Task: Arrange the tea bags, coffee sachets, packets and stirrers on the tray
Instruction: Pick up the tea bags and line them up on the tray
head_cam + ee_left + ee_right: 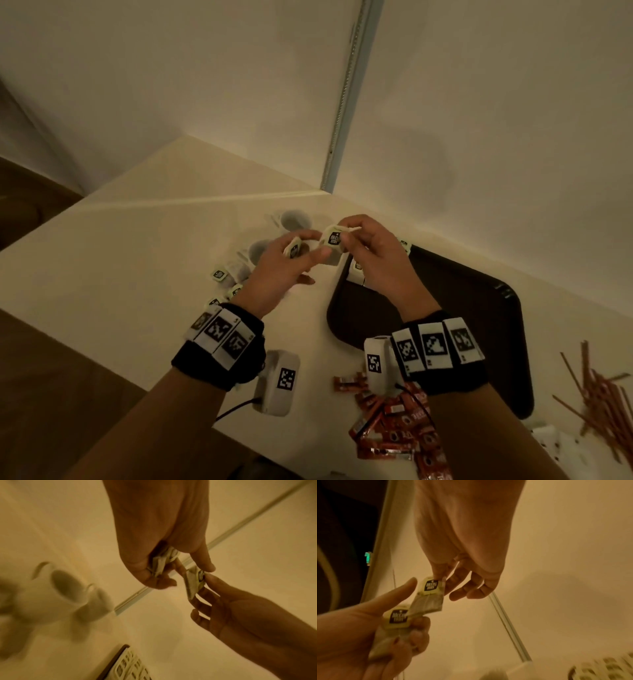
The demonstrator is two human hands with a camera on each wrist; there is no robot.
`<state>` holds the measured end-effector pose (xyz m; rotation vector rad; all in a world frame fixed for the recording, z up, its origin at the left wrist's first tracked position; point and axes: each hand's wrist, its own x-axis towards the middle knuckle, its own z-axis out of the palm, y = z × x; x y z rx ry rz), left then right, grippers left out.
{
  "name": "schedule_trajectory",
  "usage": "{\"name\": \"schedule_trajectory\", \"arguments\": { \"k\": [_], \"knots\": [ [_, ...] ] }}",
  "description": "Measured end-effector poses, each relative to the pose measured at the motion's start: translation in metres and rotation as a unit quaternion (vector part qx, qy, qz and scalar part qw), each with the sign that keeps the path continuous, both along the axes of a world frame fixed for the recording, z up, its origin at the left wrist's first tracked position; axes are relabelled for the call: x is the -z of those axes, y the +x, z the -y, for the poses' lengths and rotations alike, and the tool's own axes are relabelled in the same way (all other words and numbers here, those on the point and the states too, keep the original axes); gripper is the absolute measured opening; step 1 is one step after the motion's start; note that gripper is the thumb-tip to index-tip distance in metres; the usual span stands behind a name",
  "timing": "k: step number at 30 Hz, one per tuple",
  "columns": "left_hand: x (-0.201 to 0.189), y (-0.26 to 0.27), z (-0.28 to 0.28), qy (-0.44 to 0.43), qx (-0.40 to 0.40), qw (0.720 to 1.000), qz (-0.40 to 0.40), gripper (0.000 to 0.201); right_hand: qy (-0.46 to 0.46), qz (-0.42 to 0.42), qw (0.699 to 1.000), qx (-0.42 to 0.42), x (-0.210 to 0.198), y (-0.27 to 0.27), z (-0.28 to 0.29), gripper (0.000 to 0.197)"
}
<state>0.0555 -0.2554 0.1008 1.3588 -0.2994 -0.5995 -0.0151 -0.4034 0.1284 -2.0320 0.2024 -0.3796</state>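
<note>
Surroundings: white mugs (pixel 294 219) at 12 o'clock of left hand (pixel 281 270); red sachets (pixel 394 421), stirrers (pixel 599 394) near 6 o'clock of tray (pixel 479 308).
Left hand: pinching 1 tea bag (pixel 294 249).
Right hand (pixel 380 260): pinching second tea bag (pixel 335 238), at 10 o'clock above tray.

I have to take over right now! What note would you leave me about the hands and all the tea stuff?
Left hand: grips one tea bag.
Right hand: pinches a second tea bag, held up above the table, near the tray's far left corner.
Done: a few tea bags already lie in that corner.
Left: loose tea bags by the mugs, red coffee sachets near the front edge, stirrers on the right. White packets at the far right are too blurred to judge.
</note>
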Motion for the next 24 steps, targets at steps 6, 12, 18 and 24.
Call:
{"name": "schedule_trajectory", "arguments": {
  "k": [6,12,18,24],
  "knots": [
    [-0.043,-0.002,0.01,-0.03,-0.048,0.982,0.179,0.007,-0.049,0.115,0.992,0.035,-0.033,-0.003,0.005,0.011],
    [-0.054,-0.003,0.015,-0.036,-0.046,0.962,0.266,0.017,-0.066,0.164,0.984,0.038,-0.051,-0.006,0.007,0.012],
    [-0.056,-0.005,0.014,-0.024,-0.019,0.961,0.274,0.032,-0.064,0.157,0.984,0.048,-0.06,-0.011,0.013,0.01],
    [-0.052,-0.01,0.028,-0.022,0.002,0.966,0.257,0.015,-0.109,0.139,0.984,0.027,-0.061,-0.013,0.012,0.011]
  ]
}}
